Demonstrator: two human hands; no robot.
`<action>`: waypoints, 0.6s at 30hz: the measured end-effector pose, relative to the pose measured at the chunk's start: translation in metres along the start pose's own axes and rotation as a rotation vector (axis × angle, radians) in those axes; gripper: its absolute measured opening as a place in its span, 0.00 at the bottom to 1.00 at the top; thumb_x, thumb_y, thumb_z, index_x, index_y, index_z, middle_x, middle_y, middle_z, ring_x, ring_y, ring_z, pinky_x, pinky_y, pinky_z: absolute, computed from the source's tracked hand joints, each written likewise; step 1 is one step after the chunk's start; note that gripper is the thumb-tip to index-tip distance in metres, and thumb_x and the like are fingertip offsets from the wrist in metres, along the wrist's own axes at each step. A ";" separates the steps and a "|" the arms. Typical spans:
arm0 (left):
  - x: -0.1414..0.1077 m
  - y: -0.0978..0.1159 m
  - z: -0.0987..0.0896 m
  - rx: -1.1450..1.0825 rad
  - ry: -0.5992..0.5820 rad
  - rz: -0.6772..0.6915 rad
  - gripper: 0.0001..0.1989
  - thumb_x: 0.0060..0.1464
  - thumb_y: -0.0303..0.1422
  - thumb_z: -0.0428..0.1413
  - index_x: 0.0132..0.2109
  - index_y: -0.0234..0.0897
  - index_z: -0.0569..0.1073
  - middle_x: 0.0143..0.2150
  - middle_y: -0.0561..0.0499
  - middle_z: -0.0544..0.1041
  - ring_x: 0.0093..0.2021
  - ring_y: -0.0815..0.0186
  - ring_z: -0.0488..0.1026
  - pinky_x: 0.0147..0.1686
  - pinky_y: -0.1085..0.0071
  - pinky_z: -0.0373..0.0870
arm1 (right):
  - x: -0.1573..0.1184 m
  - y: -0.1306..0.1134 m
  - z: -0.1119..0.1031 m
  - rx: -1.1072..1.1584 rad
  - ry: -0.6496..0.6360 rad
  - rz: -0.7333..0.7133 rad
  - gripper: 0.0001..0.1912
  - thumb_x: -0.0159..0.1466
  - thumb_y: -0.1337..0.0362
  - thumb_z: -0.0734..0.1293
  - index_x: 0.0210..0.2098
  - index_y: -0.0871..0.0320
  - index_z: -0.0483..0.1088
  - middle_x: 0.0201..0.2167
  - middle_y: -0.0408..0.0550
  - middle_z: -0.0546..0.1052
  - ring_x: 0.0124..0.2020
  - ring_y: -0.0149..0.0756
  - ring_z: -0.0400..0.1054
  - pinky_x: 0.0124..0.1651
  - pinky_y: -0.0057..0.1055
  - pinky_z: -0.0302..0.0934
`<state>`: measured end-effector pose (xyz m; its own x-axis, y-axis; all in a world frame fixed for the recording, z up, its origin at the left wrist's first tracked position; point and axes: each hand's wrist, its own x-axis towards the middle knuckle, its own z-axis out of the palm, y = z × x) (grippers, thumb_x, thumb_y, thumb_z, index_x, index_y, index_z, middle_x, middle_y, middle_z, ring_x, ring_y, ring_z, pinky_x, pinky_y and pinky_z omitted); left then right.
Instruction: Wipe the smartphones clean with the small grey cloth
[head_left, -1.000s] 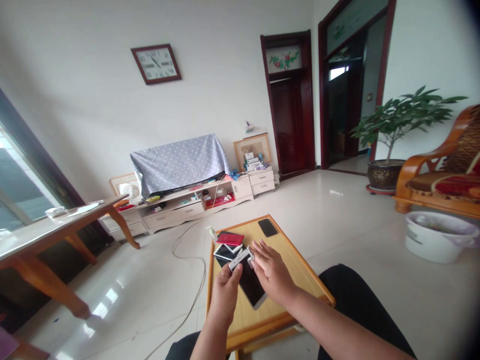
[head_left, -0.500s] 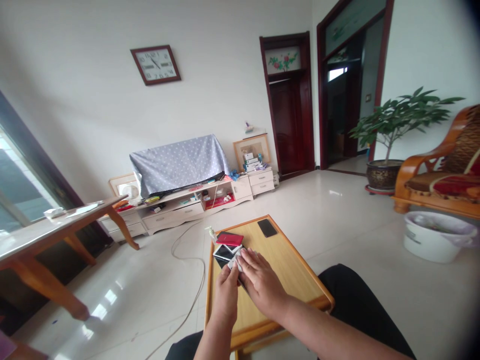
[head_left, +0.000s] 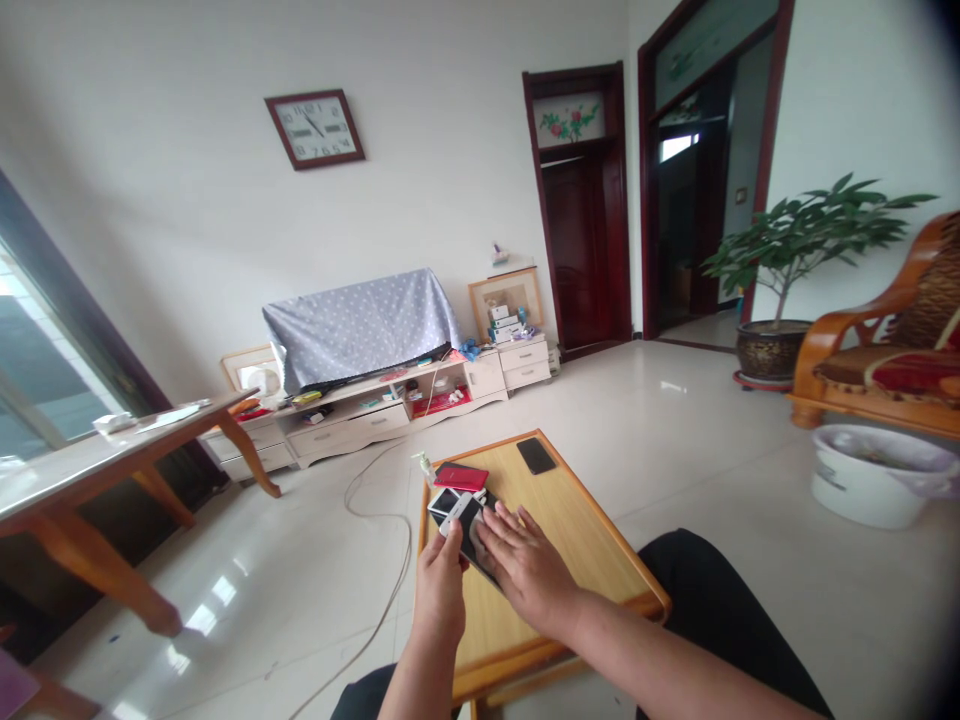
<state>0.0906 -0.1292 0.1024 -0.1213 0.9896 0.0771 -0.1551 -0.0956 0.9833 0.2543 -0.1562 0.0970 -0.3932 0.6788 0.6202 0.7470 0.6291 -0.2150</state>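
Observation:
My left hand [head_left: 441,582] grips a white smartphone with a dark screen [head_left: 471,528], held tilted above the small wooden table [head_left: 577,530]. Flat against the phone's screen lies my right hand [head_left: 529,568], fingers stretched out. Something pale shows at the edge of that palm; whether it is a cloth or a reflection I cannot make out. Just beyond my hands, a red phone [head_left: 461,478] and another white phone [head_left: 444,501] lie close together, partly overlapping darker items. A black phone [head_left: 536,456] rests alone at the table's far right corner.
At the table's far left corner stands a clear pump bottle [head_left: 424,468]. A cable [head_left: 409,545] runs across the floor at left. A white bucket [head_left: 870,475] stands to the right, near a wooden armchair [head_left: 862,340]. A long table [head_left: 150,440] is at left.
My right hand has slid down and right over the phone, uncovering more of its upper part and dark screen. My left hand has shifted slightly left, still holding the phone.

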 end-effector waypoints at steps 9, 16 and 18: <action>-0.002 0.009 0.003 -0.141 0.035 -0.081 0.30 0.49 0.52 0.63 0.53 0.37 0.76 0.47 0.44 0.80 0.42 0.61 0.76 0.39 0.69 0.71 | -0.011 -0.002 0.000 0.003 0.007 -0.058 0.28 0.72 0.64 0.58 0.70 0.50 0.53 0.70 0.51 0.57 0.71 0.48 0.47 0.69 0.55 0.50; -0.005 0.013 0.012 -0.028 -0.039 -0.056 0.31 0.48 0.55 0.62 0.51 0.35 0.78 0.43 0.44 0.82 0.40 0.59 0.77 0.38 0.67 0.71 | 0.010 0.009 -0.002 -0.019 0.054 0.034 0.28 0.71 0.67 0.55 0.70 0.52 0.54 0.70 0.51 0.55 0.72 0.50 0.44 0.68 0.59 0.48; -0.004 0.014 0.014 -0.039 -0.062 -0.047 0.31 0.48 0.55 0.62 0.51 0.36 0.78 0.44 0.43 0.82 0.41 0.58 0.77 0.40 0.66 0.71 | 0.011 0.007 -0.001 -0.023 0.055 0.033 0.29 0.71 0.67 0.55 0.71 0.52 0.53 0.71 0.51 0.55 0.72 0.51 0.45 0.68 0.59 0.48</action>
<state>0.1023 -0.1334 0.1179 -0.0518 0.9978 0.0420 -0.1975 -0.0514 0.9790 0.2562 -0.1446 0.1030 -0.3383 0.6771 0.6535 0.7714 0.5973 -0.2195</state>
